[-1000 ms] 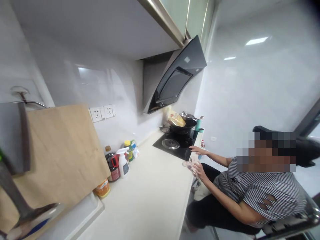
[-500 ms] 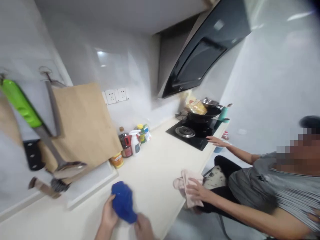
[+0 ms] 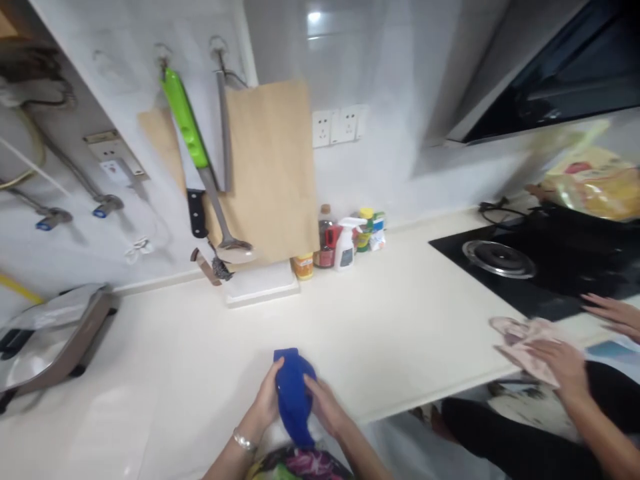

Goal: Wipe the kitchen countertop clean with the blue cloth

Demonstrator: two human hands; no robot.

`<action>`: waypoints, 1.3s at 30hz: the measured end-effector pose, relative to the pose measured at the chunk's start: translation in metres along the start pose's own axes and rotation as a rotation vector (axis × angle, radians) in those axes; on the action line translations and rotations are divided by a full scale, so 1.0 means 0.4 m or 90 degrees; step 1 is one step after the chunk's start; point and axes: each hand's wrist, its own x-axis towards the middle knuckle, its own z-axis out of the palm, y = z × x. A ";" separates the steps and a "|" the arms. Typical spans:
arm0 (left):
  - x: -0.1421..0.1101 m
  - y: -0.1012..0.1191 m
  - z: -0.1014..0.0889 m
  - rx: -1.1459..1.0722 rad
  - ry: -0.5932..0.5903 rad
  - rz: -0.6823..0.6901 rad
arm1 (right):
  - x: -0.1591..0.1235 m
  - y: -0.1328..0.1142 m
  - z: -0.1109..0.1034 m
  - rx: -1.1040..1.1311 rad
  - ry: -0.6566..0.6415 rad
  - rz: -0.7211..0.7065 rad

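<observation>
A blue cloth point(image 3: 293, 393) is bunched up between both my hands at the near edge of the white counter point(image 3: 390, 320). My left hand point(image 3: 266, 403) presses against its left side with fingers curled round it. My right hand point(image 3: 324, 405) grips its right side. A bracelet shows on my left wrist.
A co-worker's hands point(image 3: 565, 360) rest on a pink cloth point(image 3: 520, 333) at the right counter edge by the black hob point(image 3: 540, 267). A wooden board point(image 3: 270, 167), knives and ladle hang on the wall. Bottles point(image 3: 345, 243) stand behind. An appliance point(image 3: 50, 340) sits at left.
The view has swung left and down from the other person to the counter. My hands and the blue cloth have come into view and now sit centred at the counter edge.
</observation>
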 end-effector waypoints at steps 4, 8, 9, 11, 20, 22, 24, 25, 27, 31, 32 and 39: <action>-0.041 0.016 -0.030 0.060 0.003 0.138 | 0.013 -0.012 0.015 -0.112 0.051 -0.074; -0.059 0.059 -0.075 0.236 -0.051 0.234 | 0.036 -0.030 0.022 -0.235 0.144 -0.226; -0.063 0.078 -0.084 0.315 -0.067 0.258 | 0.042 -0.036 0.024 -0.256 0.163 -0.250; -0.071 0.123 -0.094 0.495 -0.103 0.304 | 0.052 -0.054 0.029 -0.301 0.201 -0.285; -0.095 0.280 -0.116 0.723 -0.267 0.355 | 0.059 -0.182 0.070 -0.527 0.246 -0.352; -0.087 0.285 -0.128 0.640 -0.317 0.300 | 0.072 -0.205 0.072 -0.523 0.221 -0.331; -0.068 0.285 -0.146 0.534 -0.366 0.253 | 0.098 -0.226 0.064 -0.527 0.232 -0.298; -0.053 0.285 -0.160 0.484 -0.375 0.236 | 0.113 -0.234 0.057 -0.538 0.258 -0.284; -0.015 0.292 -0.203 0.424 -0.324 0.246 | 0.144 -0.242 0.037 -0.568 0.331 -0.278; 0.059 0.356 -0.355 0.633 0.068 0.444 | 0.187 -0.180 0.009 -0.725 0.438 -0.373; 0.070 0.382 -0.401 0.659 0.136 0.464 | 0.192 -0.143 0.009 -0.791 0.449 -0.385; 0.088 0.531 -0.673 0.845 0.422 0.539 | 0.219 0.157 0.085 -1.105 0.481 -0.300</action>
